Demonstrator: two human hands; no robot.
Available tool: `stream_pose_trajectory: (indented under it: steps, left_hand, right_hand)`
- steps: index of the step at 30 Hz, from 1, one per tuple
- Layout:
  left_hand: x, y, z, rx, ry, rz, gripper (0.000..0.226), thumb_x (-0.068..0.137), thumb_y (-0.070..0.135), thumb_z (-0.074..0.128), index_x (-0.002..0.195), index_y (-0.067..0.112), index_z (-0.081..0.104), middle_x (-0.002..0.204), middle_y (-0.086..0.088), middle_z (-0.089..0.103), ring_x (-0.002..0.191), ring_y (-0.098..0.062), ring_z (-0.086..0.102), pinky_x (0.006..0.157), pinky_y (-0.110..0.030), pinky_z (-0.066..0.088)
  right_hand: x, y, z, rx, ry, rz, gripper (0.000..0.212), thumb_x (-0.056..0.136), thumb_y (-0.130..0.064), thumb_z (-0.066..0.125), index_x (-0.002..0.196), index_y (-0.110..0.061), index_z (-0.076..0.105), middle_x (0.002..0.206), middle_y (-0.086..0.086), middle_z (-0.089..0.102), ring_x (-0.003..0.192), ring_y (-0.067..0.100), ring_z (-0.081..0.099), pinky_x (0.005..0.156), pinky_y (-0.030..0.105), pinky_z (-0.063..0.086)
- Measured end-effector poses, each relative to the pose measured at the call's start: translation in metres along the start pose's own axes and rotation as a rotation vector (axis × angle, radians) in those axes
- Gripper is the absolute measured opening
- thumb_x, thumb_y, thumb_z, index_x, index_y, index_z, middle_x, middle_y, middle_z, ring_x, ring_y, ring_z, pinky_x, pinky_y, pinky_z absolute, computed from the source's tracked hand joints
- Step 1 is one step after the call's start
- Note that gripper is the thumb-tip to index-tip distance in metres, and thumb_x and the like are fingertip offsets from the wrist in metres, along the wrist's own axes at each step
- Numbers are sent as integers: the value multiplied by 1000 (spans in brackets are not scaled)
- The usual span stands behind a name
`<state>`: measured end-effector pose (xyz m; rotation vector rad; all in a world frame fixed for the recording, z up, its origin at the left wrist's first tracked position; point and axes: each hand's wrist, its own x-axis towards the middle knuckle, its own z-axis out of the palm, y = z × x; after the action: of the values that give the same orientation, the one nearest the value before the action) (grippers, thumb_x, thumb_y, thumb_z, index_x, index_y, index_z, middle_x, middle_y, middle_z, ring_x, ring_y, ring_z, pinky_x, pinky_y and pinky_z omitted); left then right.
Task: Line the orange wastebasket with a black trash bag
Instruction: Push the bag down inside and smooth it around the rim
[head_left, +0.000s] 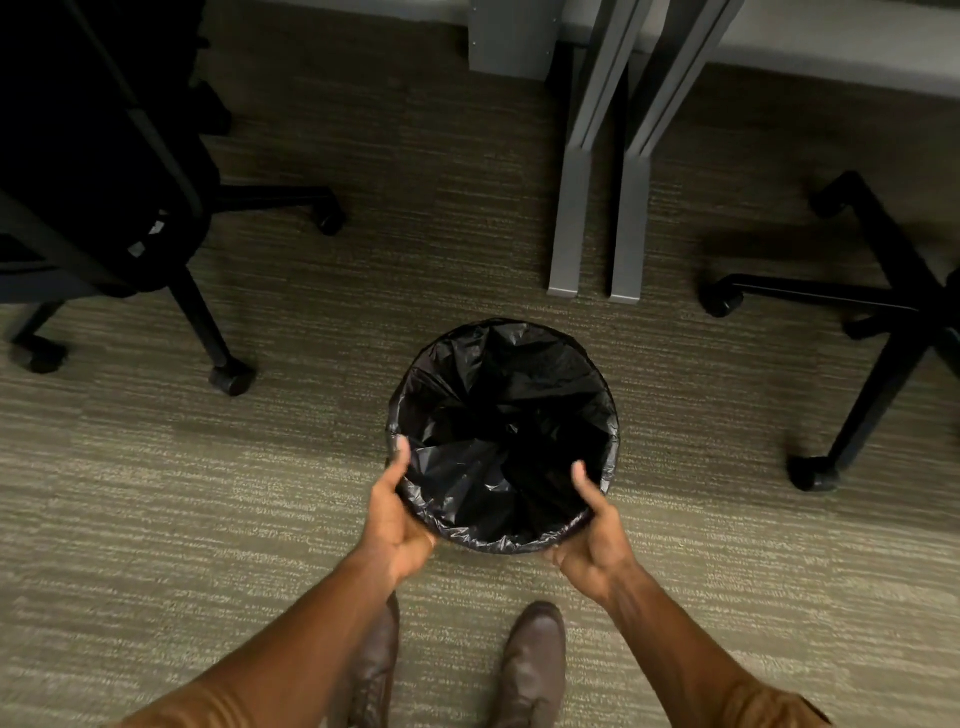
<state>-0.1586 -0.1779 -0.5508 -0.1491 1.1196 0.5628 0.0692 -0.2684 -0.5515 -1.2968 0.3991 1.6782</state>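
A round wastebasket stands on the carpet, its orange body hidden under a black trash bag (498, 415) that lines the inside and folds over the whole rim. My left hand (396, 514) grips the near-left rim, thumb inside on the plastic, fingers under the edge. On the near-right rim, my right hand (597, 535) holds the same way, thumb up against the bag's inner wall. The bag is crumpled and sags into the middle of the bin.
Two grey desk legs (571, 218) stand just behind the basket. A black office chair (104, 208) with castors is at the left, another chair base (872, 312) at the right. My brown shoes (535, 665) are on the striped carpet below the bin.
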Motion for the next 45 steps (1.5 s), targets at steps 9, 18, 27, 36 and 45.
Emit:
stream_pose_trajectory:
  steps: [9,18,27,36,45]
  left_hand:
    - [7,38,-1,212,86,26,139,50,115,46,143,16,74,145,-25,71,137,-47,66,122,-70,41]
    - [-12,43,15,859,480,517,67,86,38,91,142,19,59,141,-2,66,129,-23,65,114,-42,55]
    - [11,38,13,852,406,351,37,90,5,84,120,23,75,98,8,88,98,-19,85,85,-32,68]
    - [-7,43,22,1590,652,816,89,90,65,75,150,6,47,150,-15,53,135,-32,56,110,-48,55]
    - [7,-1,74,2464,-147,804,90,102,77,28,131,3,72,143,-19,66,149,-38,47,135,-56,19]
  right_hand:
    - [6,-25,-25,-137,91,-15,126,55,-110,50,146,-23,62,151,23,60,136,52,57,106,85,40]
    - [20,-130,37,-1141,184,-549,98,82,-99,37,157,-36,45,162,6,50,146,31,50,121,58,44]
    - [71,-170,77,-771,-216,-74,84,95,-78,47,140,-11,71,140,16,74,129,32,72,92,33,65]
    - [71,-163,55,-1067,227,-670,79,74,-91,64,121,-28,71,130,6,71,120,26,70,105,49,57]
    - [57,-101,106,-1585,-254,-708,30,89,-42,75,115,-26,73,104,-9,74,94,11,74,89,43,63]
